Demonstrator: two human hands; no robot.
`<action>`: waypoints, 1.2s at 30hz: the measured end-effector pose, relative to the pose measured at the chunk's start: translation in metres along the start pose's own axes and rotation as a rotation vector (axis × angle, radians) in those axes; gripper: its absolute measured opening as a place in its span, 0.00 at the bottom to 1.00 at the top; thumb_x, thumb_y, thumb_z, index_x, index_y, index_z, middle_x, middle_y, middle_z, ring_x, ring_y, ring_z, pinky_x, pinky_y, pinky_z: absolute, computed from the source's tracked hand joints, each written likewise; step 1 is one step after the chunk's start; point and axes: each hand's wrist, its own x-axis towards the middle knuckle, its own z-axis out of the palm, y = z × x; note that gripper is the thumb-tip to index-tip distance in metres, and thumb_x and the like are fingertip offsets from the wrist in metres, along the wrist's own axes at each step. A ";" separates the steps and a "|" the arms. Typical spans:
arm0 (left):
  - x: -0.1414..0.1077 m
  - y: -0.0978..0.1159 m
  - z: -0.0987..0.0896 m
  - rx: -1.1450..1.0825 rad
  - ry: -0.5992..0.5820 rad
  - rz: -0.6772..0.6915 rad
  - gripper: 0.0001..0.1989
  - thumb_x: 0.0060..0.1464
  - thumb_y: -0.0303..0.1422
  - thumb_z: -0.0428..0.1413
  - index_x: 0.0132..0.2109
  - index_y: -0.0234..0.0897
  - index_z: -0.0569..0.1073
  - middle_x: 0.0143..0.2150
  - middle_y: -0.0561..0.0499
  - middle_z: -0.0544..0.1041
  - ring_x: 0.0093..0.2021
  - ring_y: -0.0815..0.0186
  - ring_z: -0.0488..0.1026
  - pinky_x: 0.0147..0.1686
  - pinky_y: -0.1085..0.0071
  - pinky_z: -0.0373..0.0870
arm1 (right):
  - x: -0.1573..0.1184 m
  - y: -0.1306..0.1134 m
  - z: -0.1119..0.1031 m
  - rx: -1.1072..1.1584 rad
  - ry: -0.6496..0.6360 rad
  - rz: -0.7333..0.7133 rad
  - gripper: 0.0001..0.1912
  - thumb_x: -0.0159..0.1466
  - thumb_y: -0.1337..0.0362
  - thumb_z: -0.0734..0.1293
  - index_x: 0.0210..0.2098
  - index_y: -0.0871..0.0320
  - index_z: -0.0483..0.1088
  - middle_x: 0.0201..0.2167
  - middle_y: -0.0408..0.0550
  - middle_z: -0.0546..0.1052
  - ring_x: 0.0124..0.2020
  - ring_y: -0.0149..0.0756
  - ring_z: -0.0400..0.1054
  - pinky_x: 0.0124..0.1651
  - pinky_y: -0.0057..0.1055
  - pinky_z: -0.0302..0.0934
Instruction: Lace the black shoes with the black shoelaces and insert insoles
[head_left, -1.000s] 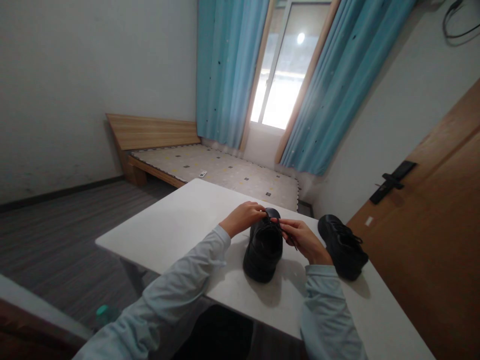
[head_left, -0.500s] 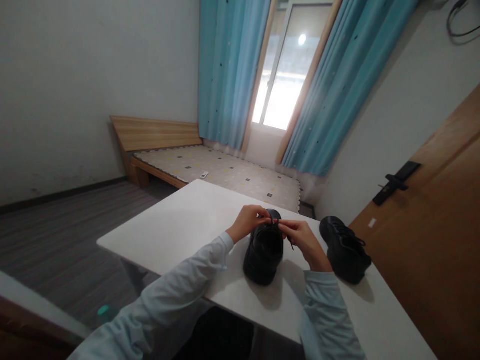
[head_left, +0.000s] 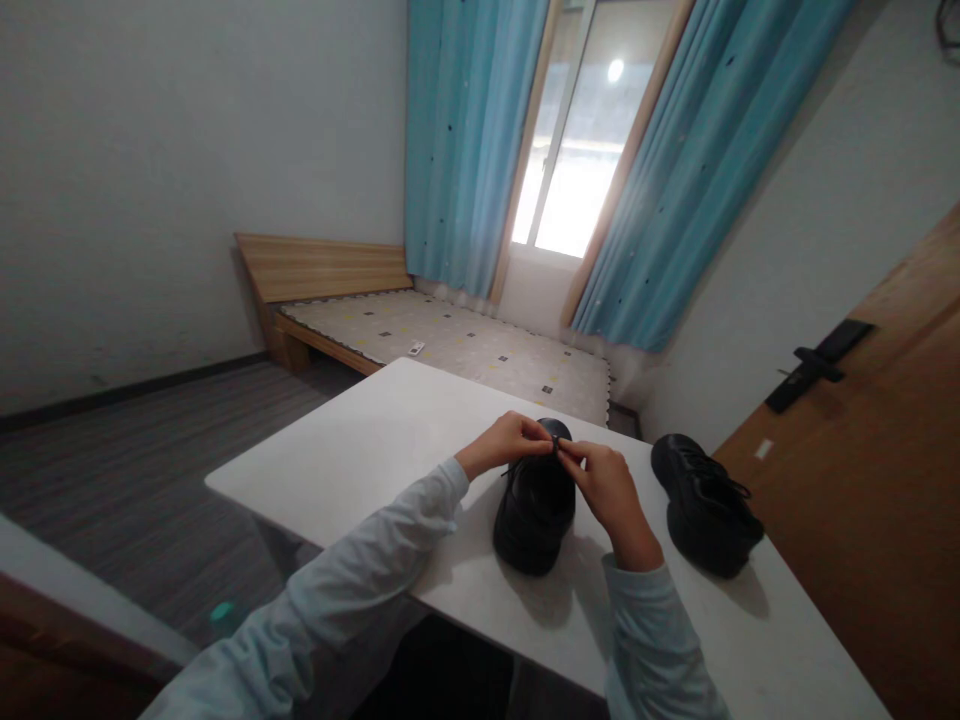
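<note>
A black lace-up shoe [head_left: 534, 515] stands upright on the white table [head_left: 360, 450], its heel toward me and its toe pointing away. Over its front, my left hand [head_left: 517, 438] comes in from the left with thumb and fingers pinched on the shoelace. From the right, my right hand [head_left: 604, 480] pinches the lace too, its fingertips almost meeting the left ones. The lace between the fingers is dark and small, so its loops are hard to make out. A second black shoe [head_left: 705, 505], with its lace in a bow, rests to the right.
Beyond the table is a bed [head_left: 450, 335] with a patterned mattress and a small white object [head_left: 416, 349] on it. A wooden door [head_left: 885, 470] with a black handle stands at the right. Blue curtains [head_left: 480, 140] flank the window. Something green [head_left: 222, 610] shows at lower left.
My two hands have come closer together over the shoe's front, fingertips now nearly touching. The lace end that hung below my right hand no longer shows. The view has shifted slightly.
</note>
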 end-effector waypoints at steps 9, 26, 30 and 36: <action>0.002 0.004 -0.005 0.040 -0.039 -0.023 0.10 0.47 0.32 0.57 0.34 0.29 0.78 0.31 0.49 0.78 0.36 0.66 0.72 0.44 0.69 0.66 | 0.002 -0.001 0.004 -0.033 0.031 -0.065 0.13 0.61 0.62 0.62 0.40 0.53 0.77 0.28 0.49 0.76 0.27 0.37 0.67 0.31 0.31 0.53; -0.009 0.016 0.001 0.317 0.106 0.236 0.04 0.48 0.28 0.56 0.31 0.34 0.75 0.32 0.52 0.75 0.36 0.68 0.71 0.40 0.74 0.64 | 0.010 0.012 0.004 0.570 -0.003 0.106 0.14 0.49 0.58 0.70 0.31 0.62 0.75 0.21 0.43 0.70 0.22 0.30 0.63 0.23 0.26 0.56; -0.010 0.018 0.001 0.338 0.087 0.233 0.04 0.48 0.29 0.55 0.32 0.34 0.74 0.32 0.52 0.76 0.36 0.67 0.71 0.40 0.74 0.64 | 0.010 0.013 0.004 0.629 -0.042 0.141 0.12 0.49 0.59 0.70 0.29 0.62 0.73 0.20 0.41 0.68 0.19 0.26 0.59 0.19 0.24 0.50; -0.010 0.020 0.002 0.288 0.069 0.208 0.05 0.50 0.31 0.54 0.32 0.34 0.74 0.32 0.52 0.77 0.36 0.68 0.72 0.40 0.74 0.65 | 0.010 0.016 0.004 0.784 -0.111 0.271 0.14 0.47 0.56 0.72 0.25 0.60 0.68 0.16 0.38 0.65 0.15 0.22 0.53 0.16 0.22 0.44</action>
